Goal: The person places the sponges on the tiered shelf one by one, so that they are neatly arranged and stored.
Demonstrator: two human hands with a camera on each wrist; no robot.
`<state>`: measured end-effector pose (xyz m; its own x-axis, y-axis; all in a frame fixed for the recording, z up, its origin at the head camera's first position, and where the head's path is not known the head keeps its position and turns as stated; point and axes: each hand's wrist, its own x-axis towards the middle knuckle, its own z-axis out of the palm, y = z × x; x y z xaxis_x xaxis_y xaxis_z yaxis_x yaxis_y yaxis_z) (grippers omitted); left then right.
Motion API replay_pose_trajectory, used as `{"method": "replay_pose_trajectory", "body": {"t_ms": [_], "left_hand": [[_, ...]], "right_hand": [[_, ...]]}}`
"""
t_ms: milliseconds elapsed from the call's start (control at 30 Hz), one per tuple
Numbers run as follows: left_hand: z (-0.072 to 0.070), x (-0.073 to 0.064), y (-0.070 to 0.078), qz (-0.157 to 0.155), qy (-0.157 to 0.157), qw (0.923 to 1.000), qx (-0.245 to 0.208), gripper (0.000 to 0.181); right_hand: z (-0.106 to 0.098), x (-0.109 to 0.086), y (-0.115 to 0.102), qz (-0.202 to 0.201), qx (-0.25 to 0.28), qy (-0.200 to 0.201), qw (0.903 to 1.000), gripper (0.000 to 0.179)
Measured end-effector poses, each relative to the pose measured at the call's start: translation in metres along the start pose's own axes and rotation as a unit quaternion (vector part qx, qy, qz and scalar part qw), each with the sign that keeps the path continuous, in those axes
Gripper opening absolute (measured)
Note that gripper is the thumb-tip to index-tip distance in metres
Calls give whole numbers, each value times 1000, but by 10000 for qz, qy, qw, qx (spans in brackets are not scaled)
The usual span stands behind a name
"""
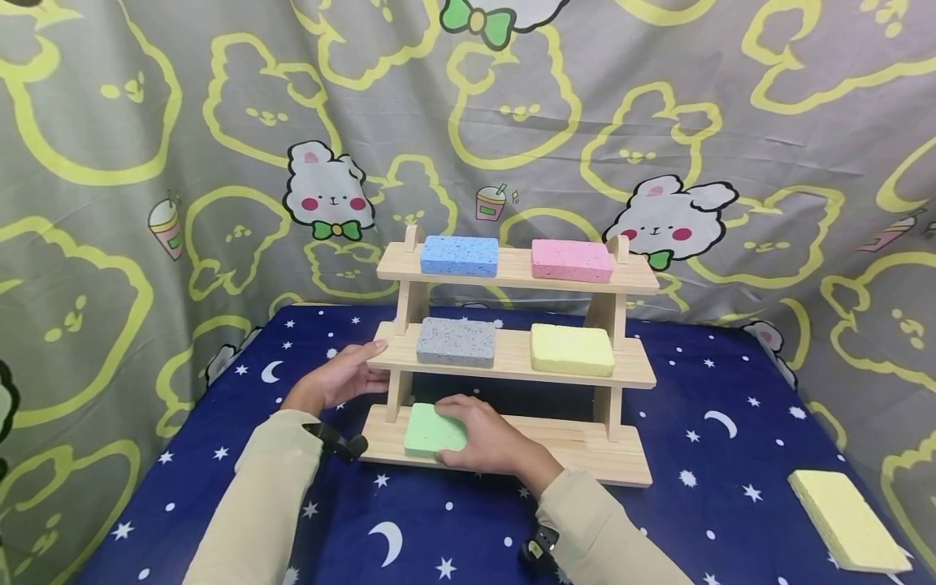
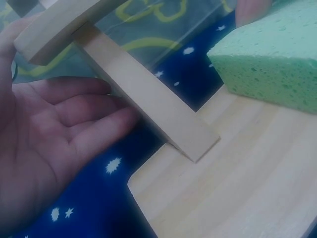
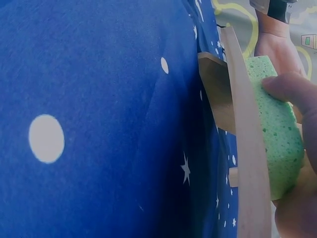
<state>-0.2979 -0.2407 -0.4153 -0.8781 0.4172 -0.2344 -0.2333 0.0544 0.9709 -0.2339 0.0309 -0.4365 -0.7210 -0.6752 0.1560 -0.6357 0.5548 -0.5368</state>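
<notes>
In the head view we find a three-tier wooden rack standing on a table covered with a star-printed blue cloth, near the cloth's far edge. The right hand lies on the bottom shelf at its left end, fingers curled over the right side of a green sponge that rests flat there. The left hand sits against the left end of the middle shelf, thumb on the shelf's top edge, fingers extended beneath; it holds nothing else. On the middle shelf we note a grey sponge at the left and a yellow sponge at the right. The top shelf carries a blue sponge and a pink sponge. A second, pale yellow sponge lies on the cloth near its front right corner, well apart from the rack.

In the left wrist view we see the left hand with palm showing and fingers nearly straight, just beside the rack's slanted upright. The green sponge sits on the bottom shelf's board beyond it.

In the right wrist view the green sponge shows behind the shelf's edge, pinched between the right hand's fingertips above and the thumb below.
</notes>
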Motion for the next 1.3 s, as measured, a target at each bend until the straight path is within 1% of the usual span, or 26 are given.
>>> {"method": "replay_pose_trajectory", "body": {"t_ms": [167,333,467,633,833,1033,1167,1300], "left_hand": [[1,0,1,-63,65,9999,-72,63],[2,0,2,-25,-24,10000,-35,66],[1,1,0,18,-61,10000,-38,67],[1,0,0,-23,-29,10000,-43,66],[1,0,1,-26,-37,10000,-75,67],[1,1,0,-23,-129,9999,-104,66],[0,0,1,-53,-110,9999,14,69],[-1,-2,2,-43,-163,9998,135,71]], "right_hand": [[-1,-2,0,5,-113,-40,9999,62],[-1,-7,3,-80,-262,-115,9996,71],[-3,-14,7,12,-163,-118,9998,82],[-7,-30,15,147,58,-73,9998,88],[-13,-47,25,184,125,133,9997,87],[-19,-67,32,420,66,363,9984,83],[-23,-81,35,463,30,593,9972,78],[-28,-96,40,488,-134,886,9948,74]]}}
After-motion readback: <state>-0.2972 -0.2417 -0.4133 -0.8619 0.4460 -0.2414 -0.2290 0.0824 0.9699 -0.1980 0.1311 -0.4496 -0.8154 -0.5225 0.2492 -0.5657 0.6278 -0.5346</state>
